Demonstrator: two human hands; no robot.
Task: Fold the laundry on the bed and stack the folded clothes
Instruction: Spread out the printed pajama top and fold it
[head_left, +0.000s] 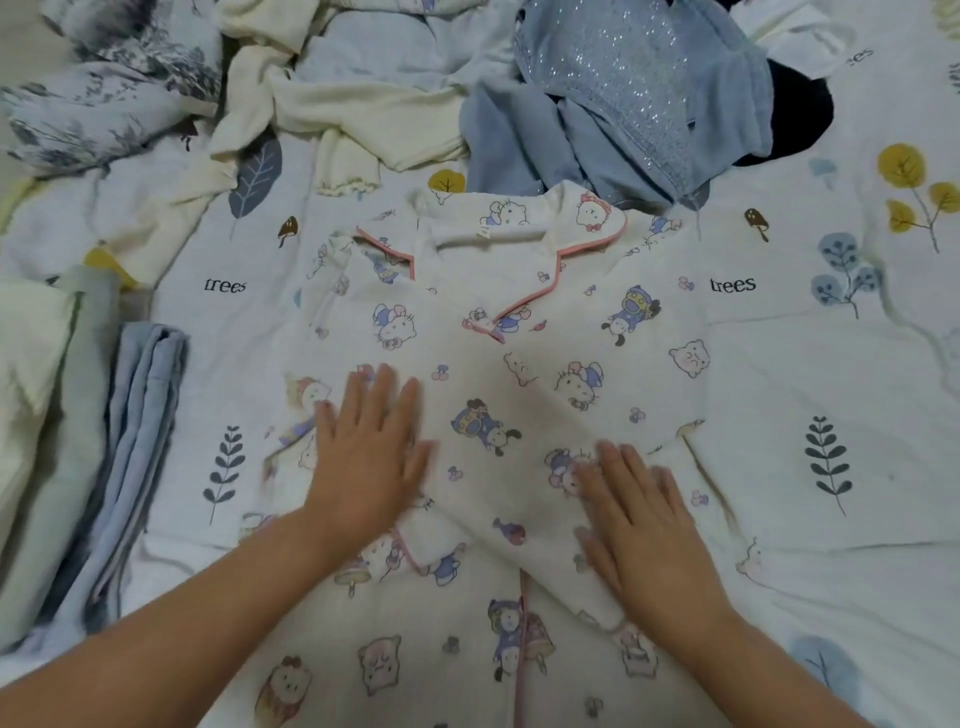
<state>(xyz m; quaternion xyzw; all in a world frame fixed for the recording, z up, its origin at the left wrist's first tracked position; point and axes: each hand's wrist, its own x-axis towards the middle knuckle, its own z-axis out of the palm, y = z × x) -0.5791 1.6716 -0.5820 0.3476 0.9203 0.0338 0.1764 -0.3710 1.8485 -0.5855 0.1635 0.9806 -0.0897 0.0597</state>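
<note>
The pyjama top (498, 332) lies flat on the bed (810, 374), centred and near the person, collar at the far end; both sleeves are folded inward and cross over the front, which narrows the top for folding. The left hand (369, 457) rests flat on the left sleeve, fingers straight, gripping nothing; the right hand (644, 525) rests flat on the right sleeve in the same way; judged purpose: pressing out creases and holding the crossed sleeves in place. The folded stack (104, 457) sits at the left edge, well apart from the top, kept clear of the working area. Unfolded clothes (623, 104) remain heaped at the far side; several items are still to be folded.
</note>
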